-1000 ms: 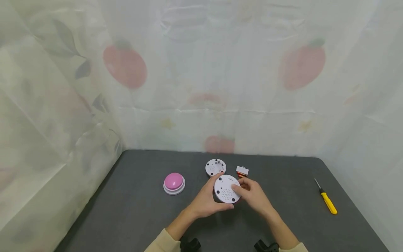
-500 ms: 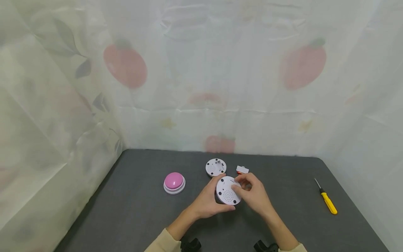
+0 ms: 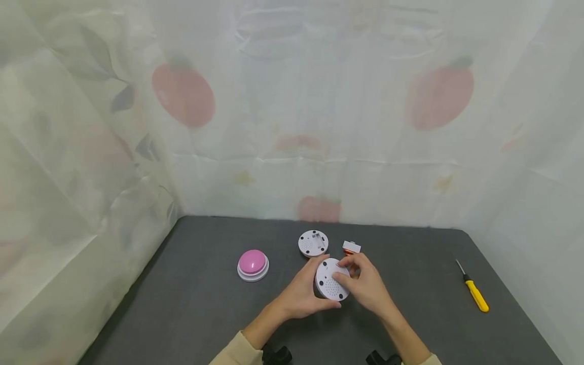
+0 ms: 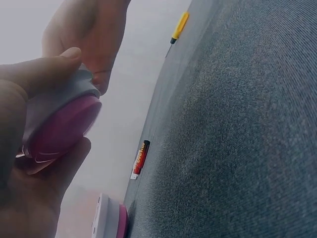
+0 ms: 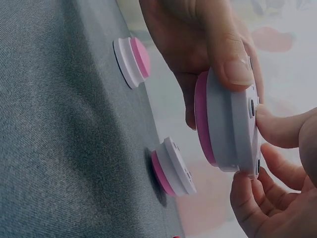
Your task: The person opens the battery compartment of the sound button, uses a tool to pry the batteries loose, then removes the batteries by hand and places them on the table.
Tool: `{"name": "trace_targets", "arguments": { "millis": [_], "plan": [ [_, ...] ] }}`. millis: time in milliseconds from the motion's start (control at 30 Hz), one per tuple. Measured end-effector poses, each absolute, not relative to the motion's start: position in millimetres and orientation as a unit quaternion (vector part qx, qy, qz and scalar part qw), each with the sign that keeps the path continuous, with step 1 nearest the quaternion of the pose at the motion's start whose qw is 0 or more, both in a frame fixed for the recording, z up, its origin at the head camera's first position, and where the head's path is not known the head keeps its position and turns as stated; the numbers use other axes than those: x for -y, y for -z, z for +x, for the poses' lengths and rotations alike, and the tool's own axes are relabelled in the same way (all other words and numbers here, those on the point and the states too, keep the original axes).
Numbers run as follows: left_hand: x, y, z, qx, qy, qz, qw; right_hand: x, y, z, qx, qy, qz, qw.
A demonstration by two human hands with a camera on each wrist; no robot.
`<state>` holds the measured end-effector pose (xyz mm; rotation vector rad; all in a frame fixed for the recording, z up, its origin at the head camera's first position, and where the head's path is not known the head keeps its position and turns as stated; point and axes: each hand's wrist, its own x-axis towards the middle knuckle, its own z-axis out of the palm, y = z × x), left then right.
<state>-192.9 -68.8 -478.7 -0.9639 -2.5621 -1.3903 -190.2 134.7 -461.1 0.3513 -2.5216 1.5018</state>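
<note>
While the left hand [image 3: 298, 291] held the pink-and-white button [image 3: 329, 285] above the counter [image 3: 191, 314], its grip curled round the body, the right hand [image 3: 368, 284] pinched the white base [image 5: 241, 126] near the rim between thumb [image 5: 280, 130] and bent fingertips [image 5: 241, 184]; whether a cover lay there was hidden. Judging by the bare slot [image 3: 318, 241] in the upturned button [image 3: 308, 246] beyond, the step in hand seemed to be work on the battery compartment. The next move probably called for steady holding and light thumb pressure.
</note>
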Motion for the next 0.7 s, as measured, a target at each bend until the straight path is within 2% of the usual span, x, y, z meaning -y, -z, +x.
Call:
{"name": "trace_targets", "arguments": {
  "millis": [233,533,700],
  "plan": [
    [67.5,479.7,-192.2,0.838,0.439,-0.321,0.037,-134.9,462.1,-190.5,0.855,-0.505,0.101,0.066],
    [68.2,481.1,-193.5,0.842,0.44,-0.31,0.025,-132.1,469.0,-192.1,0.844,-0.511,0.119,0.108],
    [67.8,482.5,-193.2,0.841,0.448,-0.304,0.016,-131.9,470.8,-192.5,0.846,-0.512,0.113,0.098]
  ]
}}
